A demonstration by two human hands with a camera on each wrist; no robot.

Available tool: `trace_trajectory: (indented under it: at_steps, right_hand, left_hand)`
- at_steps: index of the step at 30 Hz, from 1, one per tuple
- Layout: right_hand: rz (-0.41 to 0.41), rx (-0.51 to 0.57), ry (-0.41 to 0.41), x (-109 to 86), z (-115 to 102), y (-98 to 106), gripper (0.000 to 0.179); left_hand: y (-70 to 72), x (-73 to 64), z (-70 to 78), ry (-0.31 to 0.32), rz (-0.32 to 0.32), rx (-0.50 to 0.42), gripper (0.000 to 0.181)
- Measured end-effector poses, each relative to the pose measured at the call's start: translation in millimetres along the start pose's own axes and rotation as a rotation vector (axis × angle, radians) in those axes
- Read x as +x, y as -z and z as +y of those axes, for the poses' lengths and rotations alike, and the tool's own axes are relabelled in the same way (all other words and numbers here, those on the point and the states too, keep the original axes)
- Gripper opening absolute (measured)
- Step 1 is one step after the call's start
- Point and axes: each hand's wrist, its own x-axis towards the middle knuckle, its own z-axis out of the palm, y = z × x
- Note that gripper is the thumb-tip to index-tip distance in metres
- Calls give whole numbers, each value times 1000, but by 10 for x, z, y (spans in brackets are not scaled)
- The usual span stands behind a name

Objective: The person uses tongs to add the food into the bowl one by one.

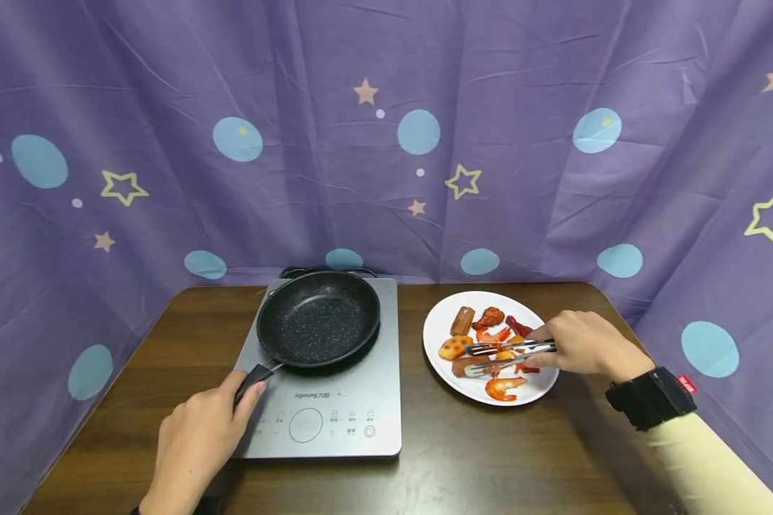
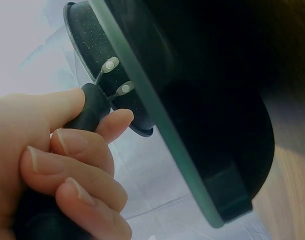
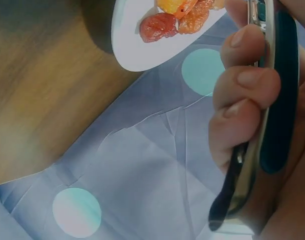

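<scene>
My left hand (image 1: 200, 433) grips the black handle (image 1: 253, 380) of a speckled black frying pan (image 1: 318, 322), which sits over the induction cooktop (image 1: 361, 415). In the left wrist view the fingers curl round that handle below its two rivets. On the right, my right hand (image 1: 582, 343) holds metal tongs (image 1: 512, 355); their tips are over a brown piece of food (image 1: 469, 367) on the white oval plate (image 1: 477, 300). Dark grips of the tongs (image 3: 280, 95) run under the curled fingers in the right wrist view. I cannot tell whether the tips pinch anything.
Around the tongs lie a shrimp (image 1: 504, 388), a sausage-like piece (image 1: 462, 320), a yellow browned piece (image 1: 454, 347) and other food. A black cable (image 1: 296, 272) lies behind the cooktop. Beyond the wooden table (image 1: 451, 458) hangs a purple curtain (image 1: 335, 179).
</scene>
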Motion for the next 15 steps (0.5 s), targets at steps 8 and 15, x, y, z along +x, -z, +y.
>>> trace_trajectory:
  at_steps: [8, 15]
  right_hand:
    - [-40, -37, 20, 77, -39, 103, 36]
    - [-10, -52, 35, 41, -60, 105, 33]
  left_hand:
    - [3, 3, -7, 0, -5, -10, 42]
    - [-8, 4, -1, -10, 17, -9, 39]
